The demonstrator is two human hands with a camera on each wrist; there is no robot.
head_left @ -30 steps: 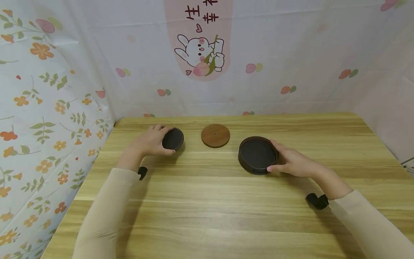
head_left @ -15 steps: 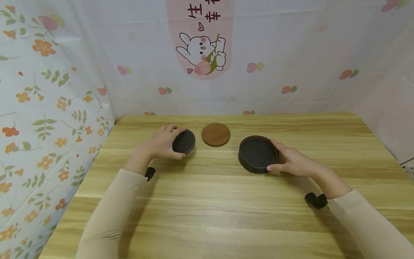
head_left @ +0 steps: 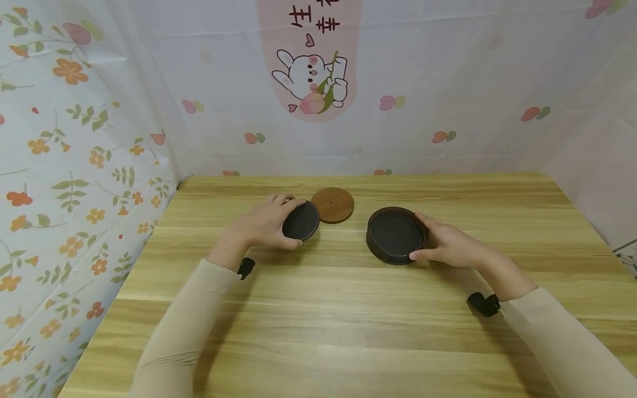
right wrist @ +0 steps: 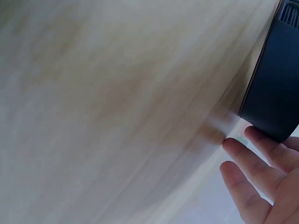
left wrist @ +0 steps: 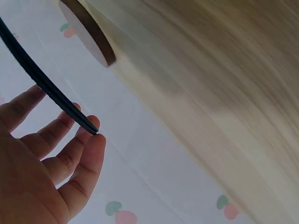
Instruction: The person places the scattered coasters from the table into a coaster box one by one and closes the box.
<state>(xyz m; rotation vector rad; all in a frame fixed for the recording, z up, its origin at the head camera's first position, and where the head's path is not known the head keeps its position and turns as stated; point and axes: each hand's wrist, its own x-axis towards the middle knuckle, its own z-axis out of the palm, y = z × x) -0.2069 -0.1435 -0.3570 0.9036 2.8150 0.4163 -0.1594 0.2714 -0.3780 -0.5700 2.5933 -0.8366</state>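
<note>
Head view: a person in cream sleeves works at a wooden desk point(head_left: 348, 309) enclosed by flower-printed sheets. The left hand point(head_left: 266, 224) grasps a thin black disc point(head_left: 301, 220) by its rim, thumb below and fingers curled over the top, holding it tilted and raised off the desk, just left of a round wooden coaster point(head_left: 332, 204) that lies flat near the far edge. The disc's edge overlaps the coaster in this view. The right hand point(head_left: 448, 246) grasps the right wall of a dark round holder point(head_left: 395, 235) standing on the desk, right of the coaster. Left wrist view: the disc's edge point(left wrist: 46, 84) rests across the fingertips point(left wrist: 88, 154). Right wrist view: fingers point(right wrist: 252, 158) lie against the holder's side point(right wrist: 275, 88).
</note>
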